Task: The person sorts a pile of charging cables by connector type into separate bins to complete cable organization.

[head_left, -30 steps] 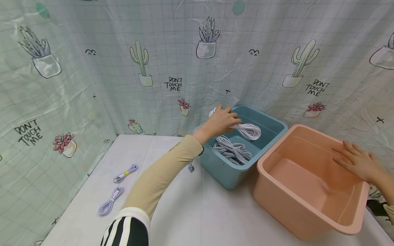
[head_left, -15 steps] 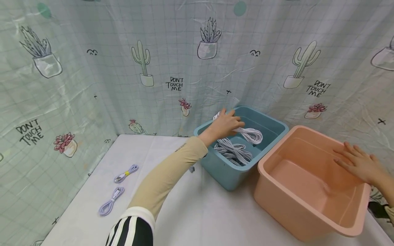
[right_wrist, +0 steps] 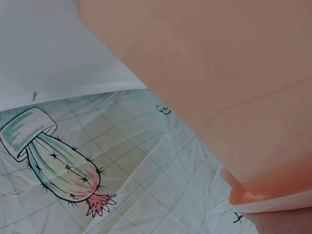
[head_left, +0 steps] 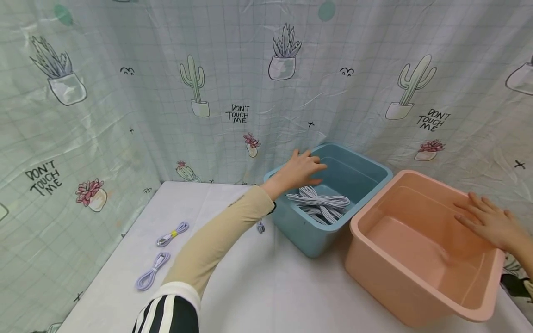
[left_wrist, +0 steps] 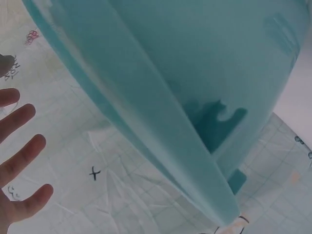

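Note:
My left hand (head_left: 300,170), its fingers spread, hovers over the left side of the blue bin (head_left: 304,238) and holds nothing. Coiled white cables (head_left: 322,203) lie heaped in that bin, partly hidden by the hand. In the left wrist view the spread fingers (left_wrist: 24,161) show apart from the bin's wall. My right hand (head_left: 493,224) rests at the far right rim of the peach bin (head_left: 391,282), fingers extended over its inside. Only a bit of that hand (right_wrist: 282,224) shows under the rim in the right wrist view.
Two bundled cables lie on the white table (head_left: 233,296) at left: one with a yellow tie (head_left: 172,233), one plain lilac coil (head_left: 153,272). Another cable end (head_left: 260,226) peeks out by my left sleeve. A cactus-print curtain (head_left: 233,69) hangs close behind the bins.
My left hand has let go of the white cable bundle, which now lies on the heap in the blue bin. The hand has lifted slightly left. The right hand stays put.

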Demonstrator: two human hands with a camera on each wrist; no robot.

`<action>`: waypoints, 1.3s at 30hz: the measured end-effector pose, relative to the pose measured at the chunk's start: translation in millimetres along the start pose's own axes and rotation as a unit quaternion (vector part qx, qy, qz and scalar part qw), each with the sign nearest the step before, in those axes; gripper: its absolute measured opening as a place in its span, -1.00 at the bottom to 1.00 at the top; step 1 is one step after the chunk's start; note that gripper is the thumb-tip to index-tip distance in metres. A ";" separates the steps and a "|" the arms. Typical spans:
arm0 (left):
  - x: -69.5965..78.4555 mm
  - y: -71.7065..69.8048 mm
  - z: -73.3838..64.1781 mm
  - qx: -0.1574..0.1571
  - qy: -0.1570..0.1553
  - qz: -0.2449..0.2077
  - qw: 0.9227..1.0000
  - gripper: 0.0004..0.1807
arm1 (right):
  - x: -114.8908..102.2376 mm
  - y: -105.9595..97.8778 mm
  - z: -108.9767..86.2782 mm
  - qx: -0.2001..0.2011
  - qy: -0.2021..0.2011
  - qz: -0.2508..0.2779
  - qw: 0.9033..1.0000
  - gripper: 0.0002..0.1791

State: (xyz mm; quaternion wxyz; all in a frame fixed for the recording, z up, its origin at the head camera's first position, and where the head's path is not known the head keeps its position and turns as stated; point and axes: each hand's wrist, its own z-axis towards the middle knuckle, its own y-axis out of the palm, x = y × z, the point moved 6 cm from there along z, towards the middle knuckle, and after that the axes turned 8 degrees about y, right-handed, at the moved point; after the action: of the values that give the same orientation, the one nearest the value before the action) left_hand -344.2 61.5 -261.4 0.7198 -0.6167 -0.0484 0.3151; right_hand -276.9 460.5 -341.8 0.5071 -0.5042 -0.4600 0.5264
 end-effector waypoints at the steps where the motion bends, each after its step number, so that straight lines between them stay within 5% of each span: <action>1: 0.2 -1.3 -2.0 0.002 0.000 -0.002 1.000 -0.64 | -0.2 0.2 -0.1 0.001 -0.004 0.001 1.000 -0.25; 15: -10.0 -17.7 -49.9 0.031 -0.006 -0.029 0.999 -0.70 | 4.8 1.4 -2.2 -0.005 -0.011 0.013 1.000 -0.26; 24: -29.7 -23.1 -90.4 0.063 -0.045 -0.036 0.996 -0.71 | 4.3 -1.4 -2.3 -0.025 -0.012 0.019 0.999 -0.26; 32: -48.0 -17.6 -132.5 0.067 -0.079 -0.047 0.993 -0.78 | 0.5 -1.4 -1.0 -0.020 -0.011 0.006 1.000 -0.25; 39: -61.1 3.8 -167.8 0.067 -0.100 -0.033 0.992 -0.78 | -0.6 -1.1 -0.6 -0.019 -0.008 0.011 1.000 -0.26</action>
State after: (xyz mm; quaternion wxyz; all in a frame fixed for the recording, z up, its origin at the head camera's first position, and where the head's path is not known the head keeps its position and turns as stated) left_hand -317.4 -113.5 -284.8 0.7607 -0.5309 -0.1195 0.3538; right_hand -276.2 459.9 -340.6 0.4875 -0.5151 -0.4683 0.5270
